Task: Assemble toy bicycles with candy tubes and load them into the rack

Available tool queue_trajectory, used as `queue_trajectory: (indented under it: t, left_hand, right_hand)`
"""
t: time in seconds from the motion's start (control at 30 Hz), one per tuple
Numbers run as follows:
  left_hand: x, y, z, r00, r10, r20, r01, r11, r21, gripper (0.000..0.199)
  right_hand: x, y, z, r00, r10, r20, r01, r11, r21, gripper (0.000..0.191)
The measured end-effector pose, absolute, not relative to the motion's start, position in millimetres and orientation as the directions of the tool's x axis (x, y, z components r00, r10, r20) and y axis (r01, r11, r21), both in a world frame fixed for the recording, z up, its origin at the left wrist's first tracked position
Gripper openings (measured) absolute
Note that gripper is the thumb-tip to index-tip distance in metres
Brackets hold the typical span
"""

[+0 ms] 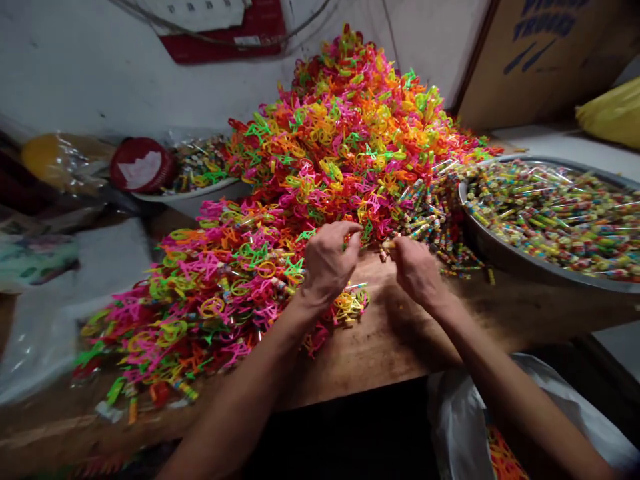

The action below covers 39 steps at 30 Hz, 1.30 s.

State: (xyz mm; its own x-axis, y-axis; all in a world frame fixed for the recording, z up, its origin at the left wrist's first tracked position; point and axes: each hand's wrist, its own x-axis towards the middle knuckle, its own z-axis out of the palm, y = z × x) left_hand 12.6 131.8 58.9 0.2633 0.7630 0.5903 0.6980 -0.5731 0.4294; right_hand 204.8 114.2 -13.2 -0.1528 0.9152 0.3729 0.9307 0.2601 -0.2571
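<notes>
Two bare hands meet over a wooden desk (385, 347), fingertips near each other but apart. The right hand (417, 270) has its thumb and fingers closed together, apparently pinching a small wrapped tube (384, 255) just above the wood; blur softens the detail. The left hand (330, 260) is curled at the edge of the plastic heap, knuckles up; its fingertips are partly hidden, so I cannot tell whether that grip holds anything.

The step in hand looks like handling small pieces one at a time. Judging by the pose, the next move calls for a light, precise pinch and for both hands to line up closely.

Just below the left hand lies a little cluster of yellow plastic pieces (350, 307). Behind and to the left rises a large heap of bright plastic shapes (340, 147) in pink, orange, yellow and green. Loose wrapped tubes (425, 213) spill beyond the right hand, beside a wide metal basin (515, 268) full of more. At lower right, a whitish bag (455, 420) shows orange pieces inside.
</notes>
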Motion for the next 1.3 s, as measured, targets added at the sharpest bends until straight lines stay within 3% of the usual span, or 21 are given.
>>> queue_trajectory:
  t: [0.03,0.1,0.23,0.4,0.57,0.8,1.07,1.17,1.3]
  left_hand:
    - [28,136,58,0.295,0.796,0.529,0.685,-0.562,0.464,0.022]
    - [62,145,53,0.381,0.839,0.387,0.691,-0.537,0.484,0.023]
    - [128,166,40,0.459,0.866,0.197,0.778,-0.499,0.382,0.022]
    - [161,188,27,0.449,0.886,0.116,0.803,-0.457,0.382,0.022]
    - [139,186,31,0.459,0.884,0.085,0.771,-0.445,0.455,0.020]
    - [114,147,12,0.436,0.900,0.018,0.552,-0.283,0.784,0.022]
    - [129,137,17,0.473,0.878,0.069,0.625,-0.390,0.676,0.023]
    - [132,159,23,0.472,0.867,0.161,0.678,-0.473,0.563,0.030]
    - [142,190,25,0.510,0.813,0.281,0.747,-0.580,0.325,0.032]
  right_hand:
    - [218,105,-14,-0.059,0.924,0.379,0.917,0.200,-0.344,0.034]
    - [245,86,-21,0.206,0.916,0.344,0.737,0.086,-0.670,0.030]
    - [277,59,-46,0.405,0.869,0.283,0.473,0.065,-0.879,0.028]
    - [273,49,-68,0.469,0.846,0.253,0.379,0.066,-0.923,0.034]
    - [271,48,-65,0.484,0.839,0.247,0.329,0.087,-0.940,0.030]
    - [247,55,-62,0.417,0.863,0.284,0.372,0.122,-0.920,0.035]
    - [256,63,-59,0.431,0.862,0.266,0.423,0.068,-0.904,0.037]
    - [270,59,-56,0.478,0.828,0.293,0.458,0.050,-0.888,0.034]
    - [274,56,-56,0.494,0.808,0.320,0.484,0.050,-0.873,0.030]
